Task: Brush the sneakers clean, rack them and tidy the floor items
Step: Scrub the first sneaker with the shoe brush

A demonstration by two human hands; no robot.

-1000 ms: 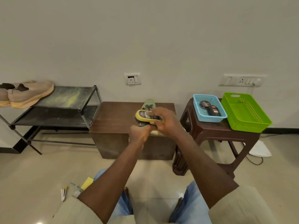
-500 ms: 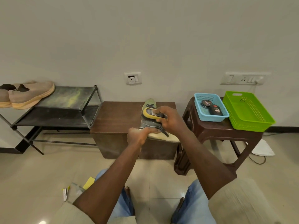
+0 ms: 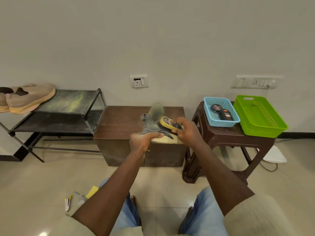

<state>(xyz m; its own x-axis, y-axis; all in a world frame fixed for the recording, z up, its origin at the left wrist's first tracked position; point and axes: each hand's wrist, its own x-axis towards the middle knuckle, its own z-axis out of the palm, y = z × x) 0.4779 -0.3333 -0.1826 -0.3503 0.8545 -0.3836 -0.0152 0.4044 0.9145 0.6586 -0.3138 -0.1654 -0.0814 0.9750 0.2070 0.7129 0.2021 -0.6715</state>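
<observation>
My left hand [image 3: 142, 141] grips the heel end of a grey-green sneaker [image 3: 151, 124] with a pale sole, held over the front edge of a low brown cabinet [image 3: 122, 121]. My right hand [image 3: 186, 132] holds a yellow-edged shoe brush [image 3: 167, 123] against the sneaker's side. A second sneaker's toe [image 3: 156, 109] shows behind it on the cabinet. A pair of tan sneakers [image 3: 25, 98] sits on the top shelf of the black shoe rack [image 3: 71, 106] at the left.
A brown plastic stool [image 3: 226, 138] at the right carries a blue basket [image 3: 208, 103] with a polish tin and bottle, and a green basket [image 3: 260, 116]. On the floor lie a yellow pad [image 3: 92, 191], a small clear item and a white-and-yellow clip [image 3: 67, 202]. A white object and cable lie beyond the stool.
The brush in my right hand has slid rightward and down along the sneaker. My left hand has turned the shoe so more of its grey upper shows.
</observation>
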